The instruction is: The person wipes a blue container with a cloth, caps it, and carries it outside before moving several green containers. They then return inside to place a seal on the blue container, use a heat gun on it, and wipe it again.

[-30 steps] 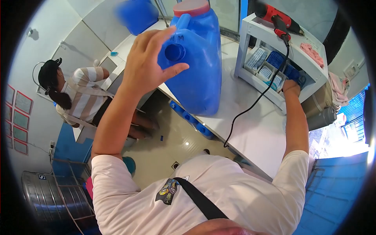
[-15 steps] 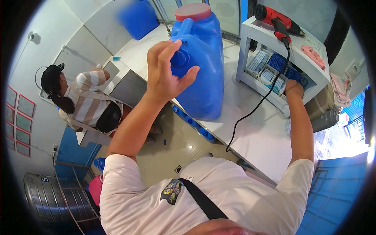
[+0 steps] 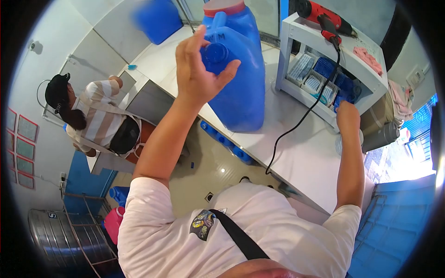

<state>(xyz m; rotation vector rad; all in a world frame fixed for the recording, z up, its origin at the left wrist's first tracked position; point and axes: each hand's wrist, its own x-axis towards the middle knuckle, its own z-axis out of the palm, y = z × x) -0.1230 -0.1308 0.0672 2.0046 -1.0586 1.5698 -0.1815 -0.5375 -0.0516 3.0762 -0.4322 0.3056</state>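
since the earlier frame, right hand [image 3: 347, 116] has drawn back from the shelf [image 3: 296, 28] bins; whether its fingers are closed or hold anything cannot be told. left hand [image 3: 197, 76], nearer the jug [image 3: 241, 88], has thumb and fingers spread about the cap [image 3: 215, 52], touching its left side. jug stands upright on the counter [image 3: 296, 153], neck toward the palm.

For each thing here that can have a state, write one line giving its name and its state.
Blue jug: upright on the counter.
Small blue cap: on the spout.
Left hand: at the cap.
Right hand: at the shelf's blue packs.
Red tool: lying on the shelf top, corded.
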